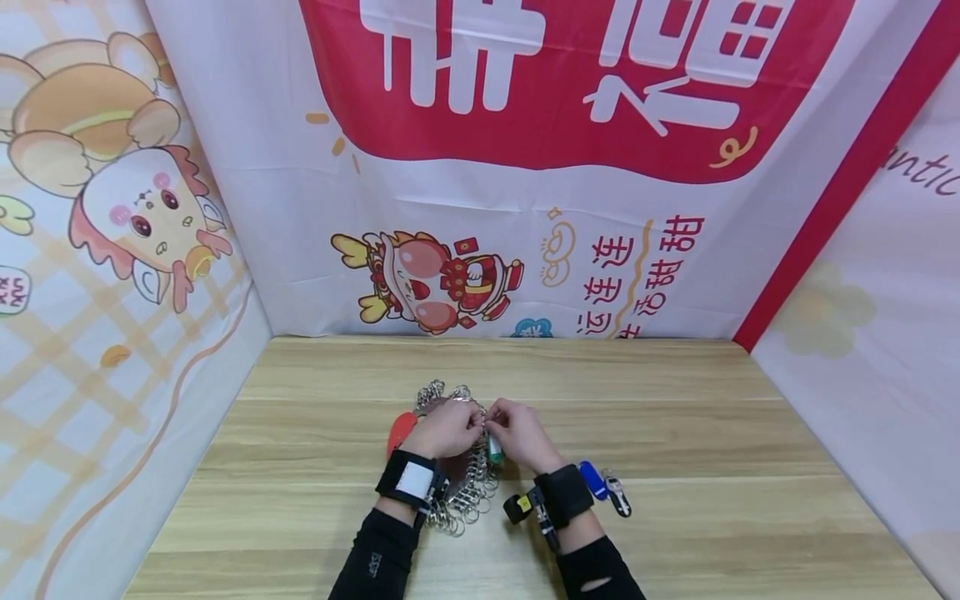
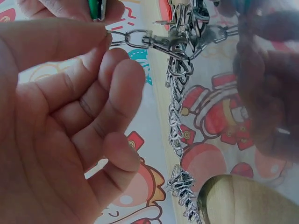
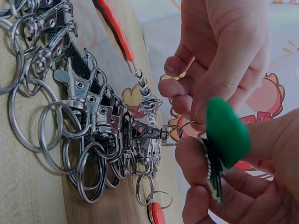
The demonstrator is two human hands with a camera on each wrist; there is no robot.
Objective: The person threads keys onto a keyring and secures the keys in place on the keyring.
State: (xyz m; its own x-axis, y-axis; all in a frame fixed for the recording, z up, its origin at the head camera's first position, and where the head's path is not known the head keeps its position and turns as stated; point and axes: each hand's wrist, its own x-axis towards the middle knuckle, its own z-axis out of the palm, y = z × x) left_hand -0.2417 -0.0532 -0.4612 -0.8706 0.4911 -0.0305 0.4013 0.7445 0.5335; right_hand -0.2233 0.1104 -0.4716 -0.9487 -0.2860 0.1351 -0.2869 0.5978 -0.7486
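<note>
My left hand (image 1: 450, 429) reaches over a shiny round plate hung with several metal swivel clasps (image 3: 96, 105) and split rings. In the left wrist view, its thumb and finger pinch a key ring (image 2: 119, 38) that links to one clasp (image 2: 156, 42). Close by on the right, my right hand (image 1: 521, 433) holds a green key tag (image 3: 226, 133) between thumb and fingers. A key with a toothed edge (image 3: 210, 172) hangs beneath the tag. The fingertips of both hands meet around the ring. At the plate's left edge shows a red tag (image 1: 401, 432).
Right of my right wrist, a blue tag (image 1: 592, 481) lies on the wooden table (image 1: 712, 433) with a key (image 1: 617, 493) attached. Another red tag (image 3: 159, 212) hangs low among the rings. Printed cloth walls (image 1: 285, 250) border the table's back and sides.
</note>
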